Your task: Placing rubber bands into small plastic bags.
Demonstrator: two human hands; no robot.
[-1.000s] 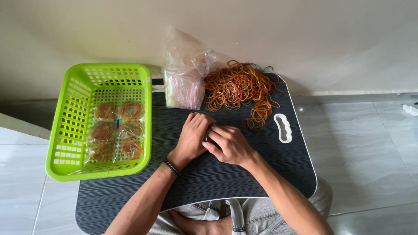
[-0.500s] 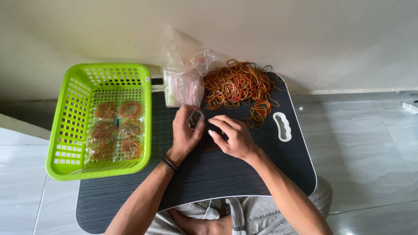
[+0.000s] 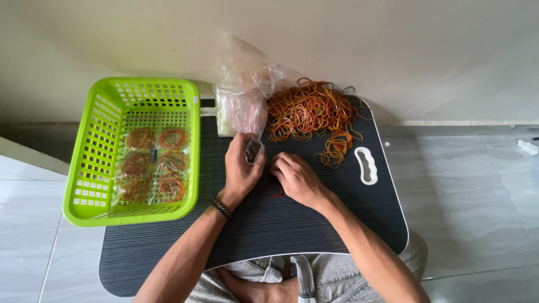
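- My left hand [image 3: 240, 171] pinches a small clear bag [image 3: 253, 150], held upright over the dark lap table [image 3: 314, 224].
- My right hand [image 3: 296, 178] rests just beside it, fingers curled over a few rubber bands [image 3: 275, 189] — whether it grips them I cannot tell.
- The loose band pile [image 3: 311, 112] lies beyond, near the stack of empty bags [image 3: 241, 109].
- Filled packets [image 3: 151, 165] sit in the green basket [image 3: 90, 168] — at my left.

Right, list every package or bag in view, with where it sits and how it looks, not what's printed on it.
Small clear bag: held in the left hand at the middle of the dark lap table, beside the right hand.
Stack of empty clear bags: at the table's far edge, inside a crumpled clear wrapper, left of the loose rubber bands.
Filled clear packets: lying in the green basket, with orange-red bands inside.
Labels, signs, screens: none visible.
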